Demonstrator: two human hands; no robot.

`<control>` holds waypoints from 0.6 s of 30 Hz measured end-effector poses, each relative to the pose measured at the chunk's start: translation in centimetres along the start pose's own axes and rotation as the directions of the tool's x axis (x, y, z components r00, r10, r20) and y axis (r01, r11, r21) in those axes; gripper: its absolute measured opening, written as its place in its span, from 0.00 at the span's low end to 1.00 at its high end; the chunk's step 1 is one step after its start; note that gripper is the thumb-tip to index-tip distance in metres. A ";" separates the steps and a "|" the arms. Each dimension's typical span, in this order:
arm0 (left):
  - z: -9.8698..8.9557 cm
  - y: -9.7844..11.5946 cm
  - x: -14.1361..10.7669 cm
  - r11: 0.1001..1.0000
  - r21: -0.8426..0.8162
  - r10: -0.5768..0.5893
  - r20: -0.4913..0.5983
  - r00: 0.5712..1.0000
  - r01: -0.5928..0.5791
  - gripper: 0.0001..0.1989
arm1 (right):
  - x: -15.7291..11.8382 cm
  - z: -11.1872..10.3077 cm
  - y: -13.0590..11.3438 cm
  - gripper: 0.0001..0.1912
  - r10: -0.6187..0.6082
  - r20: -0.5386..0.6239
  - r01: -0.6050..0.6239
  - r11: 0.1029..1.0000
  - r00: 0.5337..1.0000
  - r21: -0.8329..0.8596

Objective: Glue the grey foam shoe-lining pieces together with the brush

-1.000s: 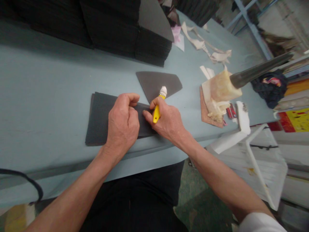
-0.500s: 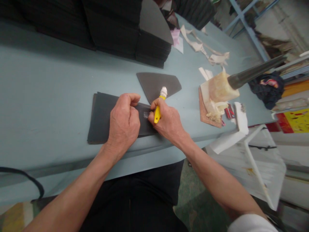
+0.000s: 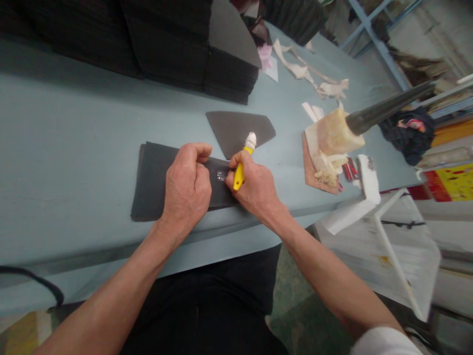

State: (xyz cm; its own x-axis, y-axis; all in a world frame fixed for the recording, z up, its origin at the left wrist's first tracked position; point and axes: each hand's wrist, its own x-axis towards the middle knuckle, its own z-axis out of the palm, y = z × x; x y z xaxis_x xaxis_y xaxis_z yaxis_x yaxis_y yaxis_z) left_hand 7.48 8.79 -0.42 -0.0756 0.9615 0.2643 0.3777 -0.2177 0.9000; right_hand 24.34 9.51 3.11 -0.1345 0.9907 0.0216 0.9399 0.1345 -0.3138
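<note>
Dark flat panels (image 3: 151, 182) lie stacked near the table's front edge, with a small shiny patch (image 3: 221, 175) on top between my hands. My left hand (image 3: 188, 182) rests on them with its fingers curled; what they hold, if anything, is hidden. At the right end of the panels, my right hand (image 3: 253, 182) is closed round a yellow-handled brush (image 3: 239, 176), its whitish tip pointing away from me. The fingertips of that hand touch the panel. Just beyond lies a separate dark angular piece (image 3: 240, 129).
Tall stacks of dark pieces (image 3: 232, 69) stand at the back left. To the right, a whitish glue-crusted block with a dark handle (image 3: 338, 132) sits on a brown board (image 3: 309, 170). Pale strips (image 3: 295, 69) lie behind it on the blue-green table (image 3: 74, 148).
The whole view has shifted slightly, moving the table items a little left. Both hands keep nearly the same pose, and a bit more of the shiny patch shows beside my right fingertips.
</note>
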 end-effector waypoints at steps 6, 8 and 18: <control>0.1 0.5 0.0 0.991 0.128 0.029 0.076 0.997 -0.039 0.16 | -1.4 -0.5 1.6 0.06 0.002 -0.194 0.056 0.954 0.981 0.294; 0.2 0.6 0.0 0.976 0.203 0.054 0.101 0.993 -0.074 0.16 | -2.0 -0.8 2.4 0.05 0.033 -0.242 0.052 0.941 0.970 0.334; 0.2 0.5 0.2 0.882 0.393 0.128 0.330 0.935 -0.259 0.17 | -4.1 0.0 6.4 0.04 0.032 -0.287 0.074 0.934 0.957 0.350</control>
State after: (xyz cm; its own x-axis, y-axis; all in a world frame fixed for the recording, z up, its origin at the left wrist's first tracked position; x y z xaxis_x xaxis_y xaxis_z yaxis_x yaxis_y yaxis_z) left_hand 7.84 8.90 0.03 0.2817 0.9268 0.2482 0.7154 -0.3753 0.5893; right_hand 30.87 6.35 0.99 -0.0088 0.9591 0.2829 0.7580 0.1910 -0.6237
